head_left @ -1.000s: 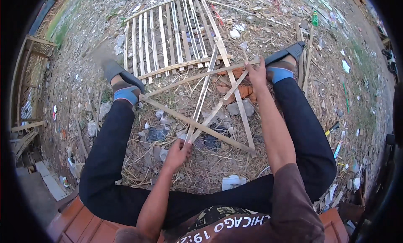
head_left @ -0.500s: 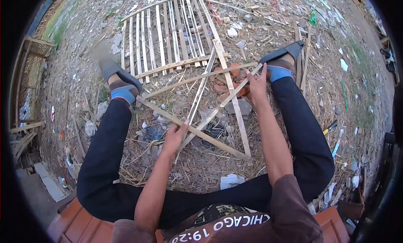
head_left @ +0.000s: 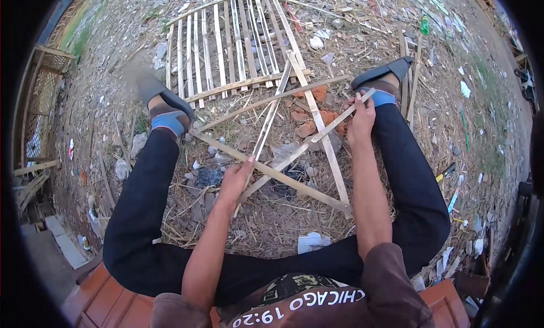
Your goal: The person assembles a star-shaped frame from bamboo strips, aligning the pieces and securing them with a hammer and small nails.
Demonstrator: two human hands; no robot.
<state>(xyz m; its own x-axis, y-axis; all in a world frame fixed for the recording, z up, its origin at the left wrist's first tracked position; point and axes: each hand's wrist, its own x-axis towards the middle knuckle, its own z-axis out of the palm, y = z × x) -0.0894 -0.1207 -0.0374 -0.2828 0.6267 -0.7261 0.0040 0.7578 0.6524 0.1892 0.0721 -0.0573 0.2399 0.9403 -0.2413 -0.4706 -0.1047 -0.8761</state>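
Beyond the crossed bamboo strips, up toward the top of view, lying flat on the littered ground: slatted bamboo panel, many thin slats side by side, one cross-batten along its near edge. Spread to either side of the strips, two legs in black trousers, each foot in a blue sock and dark sandal; left foot just beside the panel's near left corner, right foot off its near right corner. Between the legs, the loose strips themselves, long and pale, crossing one another at angles on dry grass and scraps, far ends reaching up to the panel's batten. Under the crossing, reddish brick pieces and dark litter.

Left hand at the near left part of the crossing, fingers curled round one thin strip, thumb up against it, holding. Right hand at the far right end of a diagonal strip, close to the right foot, fingers pinched narrow on the strip's tip. Nearer than the crossing, by the right thigh, small white crumpled scrap. Well right of the strips, green bottle among the rubbish.
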